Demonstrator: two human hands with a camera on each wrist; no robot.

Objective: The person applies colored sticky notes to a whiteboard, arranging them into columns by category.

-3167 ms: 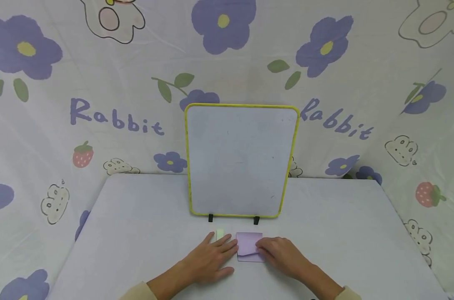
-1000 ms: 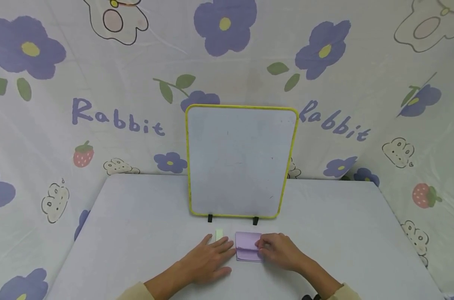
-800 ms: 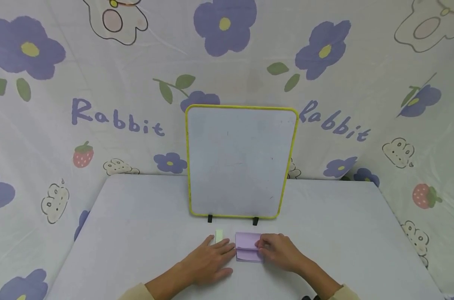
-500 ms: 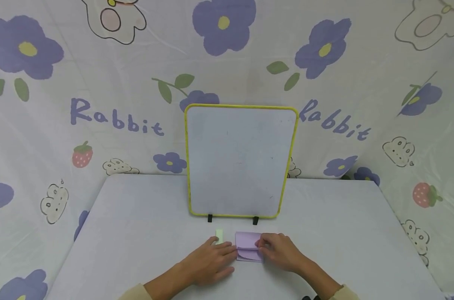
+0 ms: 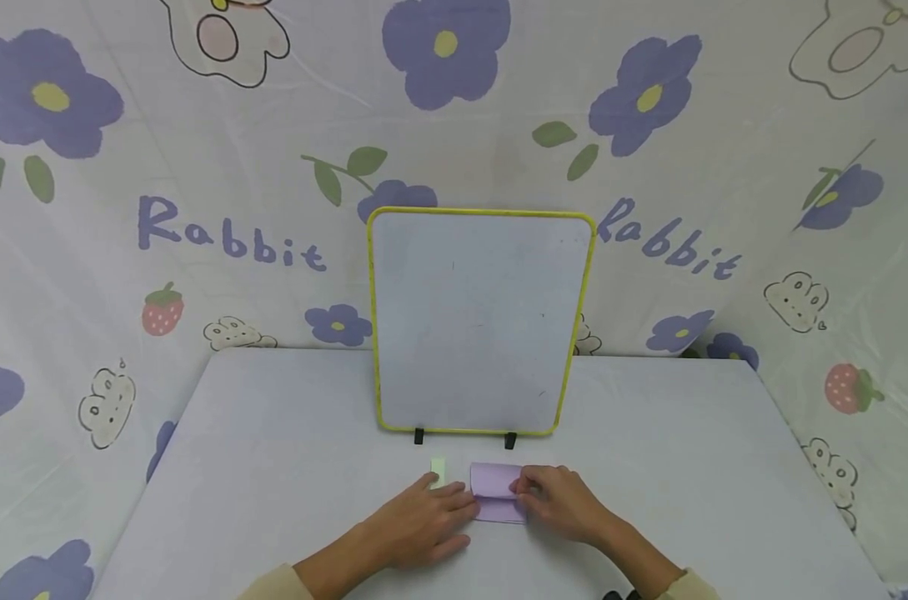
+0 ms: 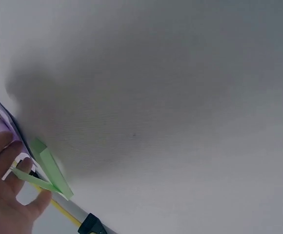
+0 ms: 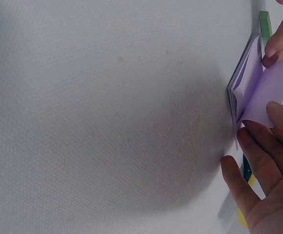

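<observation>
Purple pad (image 5: 502,511): flat on the table (image 5: 273,467), between my two hands and just in front of the board (image 5: 484,325); it looks roughly square, so I read no long axis.
Sheet (image 5: 491,479): the pad's top leaf, its near edge lifted and bent away from me, toward the board; that edge runs left to right, from one hand to the other.
Right hand (image 5: 562,504): pinches the sheet at its right side, thumb against fingertips.
Left hand (image 5: 423,521): fingers long and spread, holding nothing I can see; the tips reach the pad's left edge and seem to touch it.
Gap: under the lifted edge, facing me; I judge this the spot that counts, with my hands at its opposite ends.
Nearer hand: the right, by its grip; the left is just across.
Green pad (image 5: 438,468): narrow, long axis pointing toward the board, left of the purple one and apart from it; one strip (image 6: 34,180) stands raised. Whether my left little finger presses it, I cannot tell.
</observation>
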